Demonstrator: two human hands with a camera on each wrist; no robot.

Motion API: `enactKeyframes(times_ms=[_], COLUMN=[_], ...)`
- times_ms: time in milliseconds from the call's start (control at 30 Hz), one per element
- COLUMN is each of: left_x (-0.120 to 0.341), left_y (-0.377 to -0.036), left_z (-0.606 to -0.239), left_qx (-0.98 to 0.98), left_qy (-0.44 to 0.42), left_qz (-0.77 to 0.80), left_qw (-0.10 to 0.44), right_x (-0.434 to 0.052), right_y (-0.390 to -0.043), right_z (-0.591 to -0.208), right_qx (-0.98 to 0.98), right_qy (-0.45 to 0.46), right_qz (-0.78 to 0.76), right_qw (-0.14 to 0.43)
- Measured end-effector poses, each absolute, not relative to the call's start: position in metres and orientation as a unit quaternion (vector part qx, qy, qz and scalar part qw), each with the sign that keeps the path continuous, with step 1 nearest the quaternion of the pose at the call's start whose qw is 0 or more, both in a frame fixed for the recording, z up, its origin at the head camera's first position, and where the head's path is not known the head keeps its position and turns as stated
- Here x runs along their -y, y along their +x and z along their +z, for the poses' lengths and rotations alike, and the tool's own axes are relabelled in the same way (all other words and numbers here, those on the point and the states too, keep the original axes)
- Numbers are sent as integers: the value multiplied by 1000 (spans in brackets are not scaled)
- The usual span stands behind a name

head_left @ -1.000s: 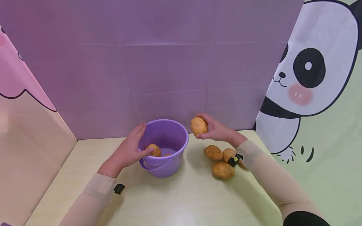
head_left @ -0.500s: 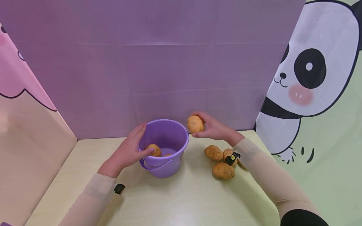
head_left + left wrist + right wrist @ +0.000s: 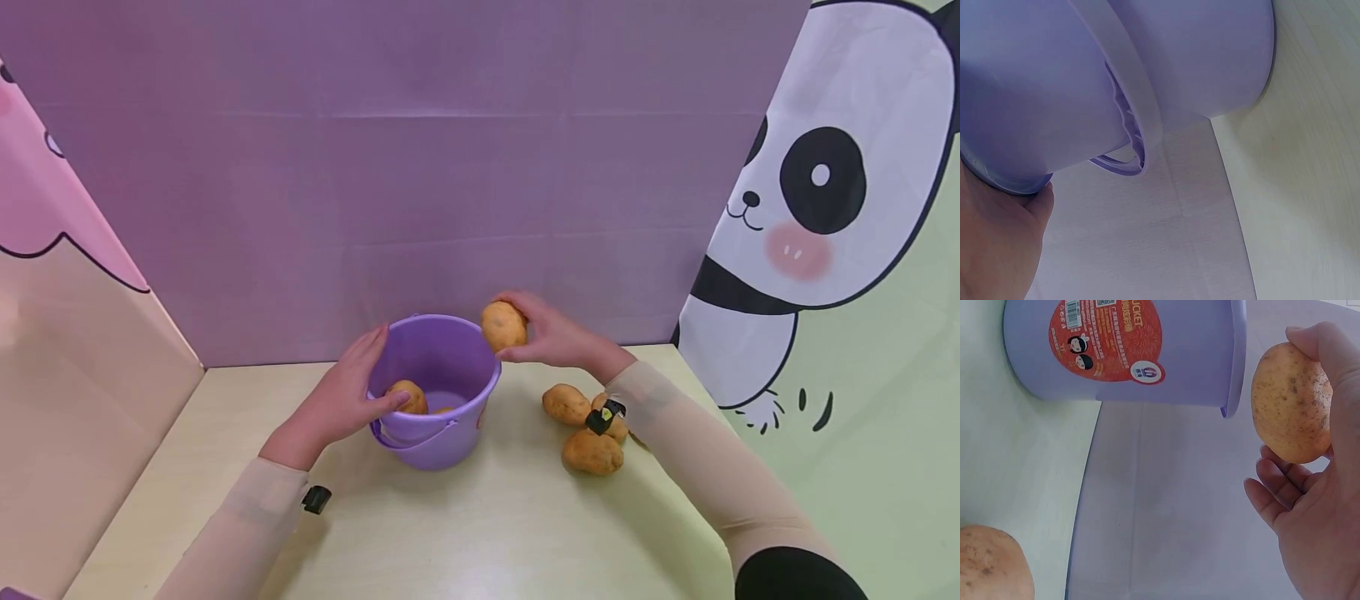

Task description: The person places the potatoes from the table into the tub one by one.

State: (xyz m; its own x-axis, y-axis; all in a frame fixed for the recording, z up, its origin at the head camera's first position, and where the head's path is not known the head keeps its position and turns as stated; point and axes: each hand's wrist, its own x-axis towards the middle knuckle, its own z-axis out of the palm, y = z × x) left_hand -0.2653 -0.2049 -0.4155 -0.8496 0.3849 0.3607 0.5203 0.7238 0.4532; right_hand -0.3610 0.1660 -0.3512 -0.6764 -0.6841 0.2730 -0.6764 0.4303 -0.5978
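Note:
A purple bucket (image 3: 438,442) stands upright on the table, its handle hanging at the front. My left hand (image 3: 345,400) grips the rim on its left side, the thumb reaching over the opening. In the left wrist view, part of that hand (image 3: 1000,244) shows against the rim. Inside the bucket lies a potato (image 3: 410,398), with a sliver of another beside it. My right hand (image 3: 558,336) holds a potato (image 3: 503,326) in the air at the bucket's right rim. From the right wrist, this potato (image 3: 1291,403) sits between thumb and fingers, just past the rim.
Several potatoes (image 3: 592,452) lie on the table right of the bucket, some partly hidden by the right wrist and its camera. A purple backdrop (image 3: 450,183) rises behind the table (image 3: 450,533). A panda print (image 3: 825,167) covers the right wall.
My right hand has moved left and slightly up with its potato, from beside the bucket to its right rim. The left hand and the bucket have stayed in place.

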Motion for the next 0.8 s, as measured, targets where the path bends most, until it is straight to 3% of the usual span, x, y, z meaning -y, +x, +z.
enactKeyframes(times_ms=[300, 800], left_x=[206, 205], left_y=[-266, -265], left_z=[-417, -415], left_qx=[921, 920], left_qy=[-243, -246], left_qz=[-279, -281], left_qw=[120, 121], right_x=[-151, -129], right_y=[-363, -357], right_z=[-351, -347], right_qx=[-839, -835], right_qy=[-434, -448], right_qz=[-327, -319], right_qw=[-20, -3])
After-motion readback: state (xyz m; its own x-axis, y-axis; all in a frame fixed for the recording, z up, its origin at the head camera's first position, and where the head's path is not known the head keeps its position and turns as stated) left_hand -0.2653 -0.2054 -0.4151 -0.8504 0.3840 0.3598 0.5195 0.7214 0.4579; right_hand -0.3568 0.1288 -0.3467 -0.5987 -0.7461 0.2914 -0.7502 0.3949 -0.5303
